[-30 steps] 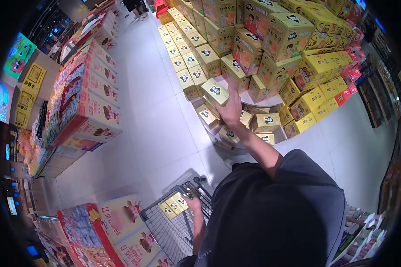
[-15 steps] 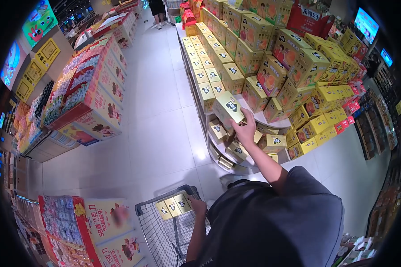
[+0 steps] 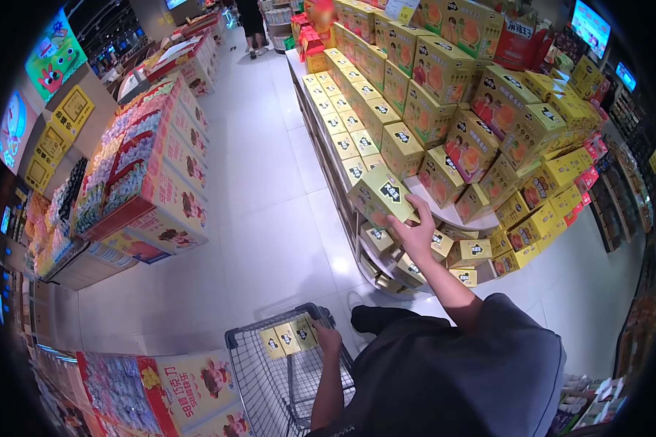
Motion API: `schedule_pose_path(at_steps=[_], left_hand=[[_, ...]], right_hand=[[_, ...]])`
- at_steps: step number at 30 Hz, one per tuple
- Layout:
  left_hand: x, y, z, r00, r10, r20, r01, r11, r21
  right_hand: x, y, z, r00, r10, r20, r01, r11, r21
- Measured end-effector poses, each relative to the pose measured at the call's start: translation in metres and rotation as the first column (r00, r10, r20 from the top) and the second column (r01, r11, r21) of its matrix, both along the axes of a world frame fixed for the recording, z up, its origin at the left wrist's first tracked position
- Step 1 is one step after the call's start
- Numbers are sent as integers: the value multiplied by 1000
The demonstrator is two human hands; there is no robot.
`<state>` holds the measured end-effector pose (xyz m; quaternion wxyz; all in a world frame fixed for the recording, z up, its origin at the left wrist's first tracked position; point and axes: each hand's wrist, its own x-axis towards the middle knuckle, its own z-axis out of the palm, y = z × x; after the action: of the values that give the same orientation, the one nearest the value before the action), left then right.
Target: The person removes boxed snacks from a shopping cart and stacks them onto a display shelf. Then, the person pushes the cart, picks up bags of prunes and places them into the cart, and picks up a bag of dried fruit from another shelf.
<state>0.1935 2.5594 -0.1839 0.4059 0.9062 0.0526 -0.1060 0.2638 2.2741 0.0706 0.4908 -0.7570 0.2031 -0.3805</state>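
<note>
My right hand (image 3: 415, 231) grips a gold carton (image 3: 381, 195) with a black label on its top face. The carton is tilted, at the near end of a display where rows of similar gold boxes (image 3: 346, 120) stand. More such boxes (image 3: 468, 252) sit on a lower shelf beneath my right forearm. My left hand (image 3: 328, 338) is closed at the rim of a grey wire shopping cart (image 3: 270, 320); its fingertips are partly hidden. Beside those fingers, three gold boxes (image 3: 286, 337) lie side by side in the cart.
Larger orange-printed cartons (image 3: 444, 69) are stacked behind the gold rows. Candy bins (image 3: 149, 189) line the aisle's left side, and another candy display (image 3: 175, 386) stands left of the cart. A person (image 3: 252, 29) is at the aisle's far end.
The display and carton appear slightly lower and farther right in view. My right hand keeps hold of the carton, and my left hand stays at the cart rim. A foot now shows beside the cart.
</note>
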Motion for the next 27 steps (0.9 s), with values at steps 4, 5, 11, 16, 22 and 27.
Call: schedule_pose_path(at_steps=[4,5,11,16,22,27], left_hand=[[44,32,-67,981,-96,170,62,979,193],[59,51,-98,982,-190,16,173,924,340],[155,54,-47,988,-153,-17,153,960,234],[233,49,-17,993,67,-93,-65,997,29],[330,22,4,987,66,-149,-53,994,94],[407,10,-26,999,22,-42,-22,1000,4]], right_hand=[[39,1,-2,1000,8,23,-8,1000,17],[45,6,-4,1000,13,27,-14,999,31],[100,0,-21,998,41,49,-47,990,135],[130,-1,-14,1000,26,-4,-26,997,75],[173,0,-13,996,-69,-53,71,997,42],[213,-1,-6,979,-200,-35,200,980,-9]])
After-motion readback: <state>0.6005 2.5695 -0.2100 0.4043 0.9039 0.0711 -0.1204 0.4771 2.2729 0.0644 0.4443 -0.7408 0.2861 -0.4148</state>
